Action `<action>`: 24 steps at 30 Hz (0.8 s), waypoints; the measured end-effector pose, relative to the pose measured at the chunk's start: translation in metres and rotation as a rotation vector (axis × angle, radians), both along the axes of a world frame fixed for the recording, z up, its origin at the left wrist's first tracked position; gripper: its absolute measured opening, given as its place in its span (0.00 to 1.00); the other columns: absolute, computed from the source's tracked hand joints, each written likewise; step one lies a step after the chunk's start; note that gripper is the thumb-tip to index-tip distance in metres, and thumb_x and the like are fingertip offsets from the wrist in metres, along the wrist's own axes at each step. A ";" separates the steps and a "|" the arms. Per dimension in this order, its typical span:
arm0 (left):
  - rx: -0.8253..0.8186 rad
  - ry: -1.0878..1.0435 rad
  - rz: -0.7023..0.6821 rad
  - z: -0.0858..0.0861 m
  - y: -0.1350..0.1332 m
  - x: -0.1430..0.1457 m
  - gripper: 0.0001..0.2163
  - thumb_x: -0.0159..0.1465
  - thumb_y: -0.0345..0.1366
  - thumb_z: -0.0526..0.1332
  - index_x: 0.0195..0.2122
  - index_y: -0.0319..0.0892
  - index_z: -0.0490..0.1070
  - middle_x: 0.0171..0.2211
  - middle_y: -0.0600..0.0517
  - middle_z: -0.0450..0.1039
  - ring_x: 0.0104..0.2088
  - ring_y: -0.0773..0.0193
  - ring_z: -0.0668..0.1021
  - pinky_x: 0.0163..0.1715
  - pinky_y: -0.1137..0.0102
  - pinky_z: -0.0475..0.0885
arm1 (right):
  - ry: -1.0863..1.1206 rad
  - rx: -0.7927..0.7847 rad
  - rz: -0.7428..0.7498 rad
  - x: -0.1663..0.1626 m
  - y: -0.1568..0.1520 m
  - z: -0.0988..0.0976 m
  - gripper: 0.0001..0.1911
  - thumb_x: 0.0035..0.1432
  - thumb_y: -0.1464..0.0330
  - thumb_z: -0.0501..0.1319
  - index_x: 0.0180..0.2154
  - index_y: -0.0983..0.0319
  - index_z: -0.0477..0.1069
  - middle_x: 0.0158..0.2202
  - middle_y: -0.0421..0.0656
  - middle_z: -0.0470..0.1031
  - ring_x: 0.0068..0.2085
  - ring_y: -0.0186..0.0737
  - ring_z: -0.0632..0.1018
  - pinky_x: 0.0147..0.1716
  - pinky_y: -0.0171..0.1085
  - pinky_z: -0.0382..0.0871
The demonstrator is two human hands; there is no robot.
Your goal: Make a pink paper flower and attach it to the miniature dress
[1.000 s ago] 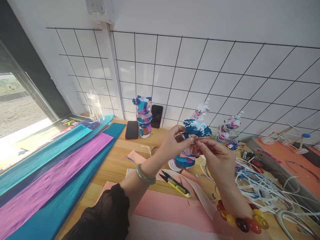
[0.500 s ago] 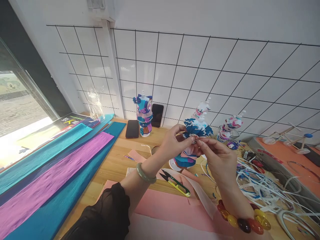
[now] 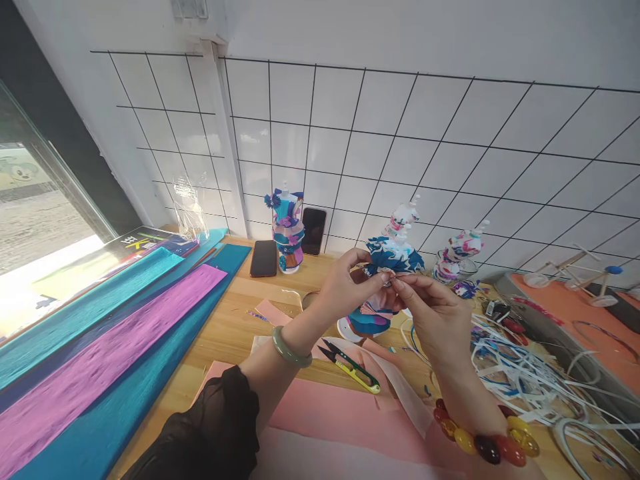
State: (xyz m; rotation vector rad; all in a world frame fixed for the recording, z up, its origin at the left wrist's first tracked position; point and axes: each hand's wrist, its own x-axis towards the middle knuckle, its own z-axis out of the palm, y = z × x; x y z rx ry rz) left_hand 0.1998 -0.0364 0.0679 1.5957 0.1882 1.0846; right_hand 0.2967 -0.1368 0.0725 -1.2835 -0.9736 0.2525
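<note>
A small dress form in a blue, white and pink paper dress (image 3: 370, 321) stands on the table behind my hands, with a jagged dark-blue ruffle (image 3: 397, 257) round its upper part. Both hands meet in front of it, fingertips nearly touching. My left hand (image 3: 347, 287) is closed, thumb and fingers pinching at the front edge of the ruffle. My right hand (image 3: 443, 323) is closed too, pinching a bit of the paper trim beside the left thumb. The fingers hide much of the figure's middle. Yellow-and-black thread snips (image 3: 353, 368) lie below, blades pointing left.
Pink crepe paper (image 3: 320, 407) covers the front of the table. Purple (image 3: 170, 320) and teal strips (image 3: 145, 373) lie at left. Another dressed form (image 3: 289, 230) stands beside two phones (image 3: 263, 259). Tangled white strips (image 3: 520, 373) and an orange board (image 3: 555, 320) are at right.
The view has shifted very slightly. Both hands keep their pinch at the front of the ruffle, with hardly any movement.
</note>
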 end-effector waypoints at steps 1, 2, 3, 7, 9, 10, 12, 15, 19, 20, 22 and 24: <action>0.001 0.004 0.002 0.000 0.000 0.000 0.09 0.56 0.36 0.62 0.36 0.40 0.65 0.36 0.49 0.69 0.41 0.63 0.72 0.37 0.71 0.69 | -0.002 -0.004 0.001 0.000 0.000 0.000 0.04 0.49 0.67 0.65 0.29 0.60 0.75 0.22 0.39 0.74 0.21 0.32 0.72 0.21 0.33 0.70; 0.001 0.005 0.004 0.000 0.000 0.000 0.09 0.56 0.36 0.62 0.35 0.40 0.65 0.36 0.49 0.69 0.41 0.63 0.72 0.37 0.72 0.69 | -0.004 -0.007 0.005 0.001 0.000 0.000 0.04 0.49 0.67 0.65 0.29 0.60 0.75 0.22 0.38 0.74 0.21 0.32 0.72 0.21 0.33 0.70; 0.002 0.002 0.007 0.000 0.000 0.000 0.09 0.56 0.36 0.61 0.35 0.40 0.65 0.36 0.49 0.69 0.41 0.63 0.72 0.37 0.72 0.69 | -0.005 -0.007 0.011 0.001 0.000 0.000 0.04 0.49 0.67 0.64 0.29 0.60 0.75 0.23 0.38 0.74 0.21 0.31 0.72 0.21 0.33 0.70; -0.010 -0.010 0.016 0.000 -0.001 0.000 0.09 0.55 0.36 0.62 0.35 0.40 0.65 0.35 0.50 0.69 0.39 0.65 0.73 0.35 0.73 0.69 | -0.007 -0.008 0.049 0.004 -0.002 -0.001 0.03 0.50 0.67 0.64 0.29 0.60 0.74 0.25 0.39 0.75 0.21 0.30 0.70 0.20 0.32 0.67; -0.029 -0.018 0.012 0.000 -0.001 -0.001 0.09 0.55 0.36 0.62 0.35 0.40 0.65 0.36 0.50 0.69 0.38 0.65 0.73 0.35 0.73 0.69 | -0.003 -0.021 0.061 0.005 -0.002 -0.001 0.04 0.49 0.67 0.64 0.30 0.61 0.74 0.26 0.40 0.75 0.19 0.28 0.68 0.17 0.31 0.64; -0.038 -0.020 0.010 0.000 -0.001 -0.001 0.09 0.55 0.36 0.62 0.35 0.40 0.65 0.36 0.49 0.69 0.38 0.65 0.74 0.35 0.73 0.69 | -0.003 -0.032 0.059 0.005 -0.002 -0.001 0.05 0.49 0.66 0.64 0.30 0.61 0.74 0.26 0.40 0.75 0.18 0.28 0.67 0.16 0.31 0.63; -0.051 -0.017 0.007 0.000 -0.001 -0.001 0.09 0.55 0.37 0.62 0.35 0.40 0.65 0.37 0.49 0.70 0.38 0.65 0.74 0.35 0.72 0.70 | -0.003 -0.045 0.038 0.004 -0.002 -0.002 0.06 0.49 0.65 0.64 0.30 0.61 0.74 0.26 0.40 0.75 0.18 0.28 0.67 0.15 0.31 0.61; -0.048 -0.015 -0.004 0.000 -0.001 0.000 0.10 0.55 0.37 0.62 0.35 0.40 0.66 0.36 0.49 0.70 0.38 0.65 0.74 0.36 0.72 0.70 | 0.000 -0.046 -0.006 0.003 -0.001 -0.002 0.06 0.49 0.65 0.65 0.29 0.60 0.74 0.24 0.39 0.73 0.19 0.28 0.67 0.15 0.30 0.59; -0.046 -0.033 -0.014 0.000 -0.001 0.001 0.09 0.55 0.36 0.63 0.34 0.40 0.66 0.35 0.50 0.69 0.37 0.66 0.73 0.35 0.73 0.70 | 0.004 -0.028 -0.074 0.001 0.001 -0.003 0.07 0.48 0.64 0.65 0.30 0.61 0.75 0.21 0.37 0.71 0.18 0.27 0.65 0.15 0.30 0.58; -0.045 -0.036 -0.013 -0.001 -0.001 0.001 0.09 0.55 0.36 0.63 0.34 0.40 0.66 0.34 0.50 0.69 0.37 0.66 0.73 0.34 0.73 0.70 | 0.010 -0.022 -0.081 0.001 0.001 -0.003 0.07 0.48 0.64 0.65 0.30 0.61 0.75 0.22 0.38 0.71 0.18 0.27 0.65 0.15 0.30 0.58; -0.036 -0.035 -0.003 -0.001 0.000 0.002 0.09 0.54 0.36 0.63 0.34 0.39 0.66 0.34 0.50 0.69 0.37 0.66 0.73 0.34 0.74 0.69 | 0.027 -0.009 -0.078 -0.001 0.001 -0.002 0.07 0.48 0.65 0.65 0.30 0.62 0.75 0.23 0.38 0.72 0.18 0.27 0.65 0.15 0.30 0.59; -0.025 -0.028 0.008 -0.001 0.000 0.002 0.09 0.54 0.36 0.63 0.34 0.40 0.66 0.35 0.50 0.69 0.37 0.66 0.73 0.33 0.74 0.69 | 0.040 -0.001 -0.072 -0.002 0.001 -0.001 0.07 0.48 0.65 0.65 0.30 0.62 0.74 0.25 0.39 0.73 0.19 0.27 0.66 0.15 0.30 0.59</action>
